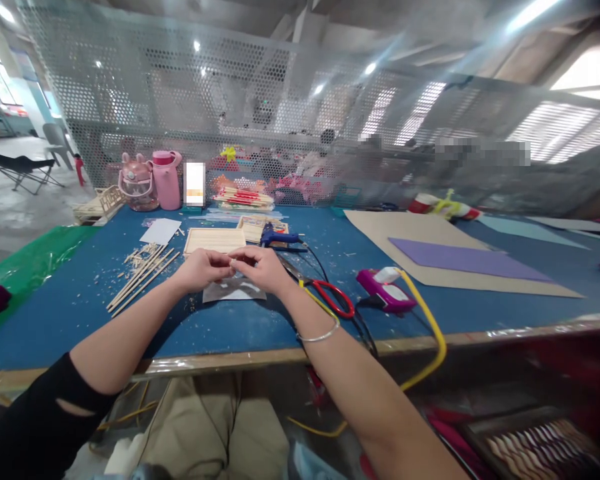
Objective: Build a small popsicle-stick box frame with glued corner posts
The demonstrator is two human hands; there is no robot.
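Observation:
My left hand (206, 269) and my right hand (261, 267) meet above the blue table (180, 333), fingertips pinched close together. Something tiny and pale shows between the fingertips, too small to make out. Beneath them lies a grey sheet (235, 291) with white pieces on it. Just behind my left hand is a shallow wooden tray (215, 240). A blue glue gun (280, 237) rests behind my right hand, and scissors with red handles (336, 298) lie beside my right wrist.
Thin wooden sticks (140, 280) and small scraps lie left. A pink bottle (167, 183) stands at the back. Purple foam (470, 259) rests on a beige sheet (520, 285) at right. Nearer are a magenta device (386, 291) and a yellow cable (430, 320).

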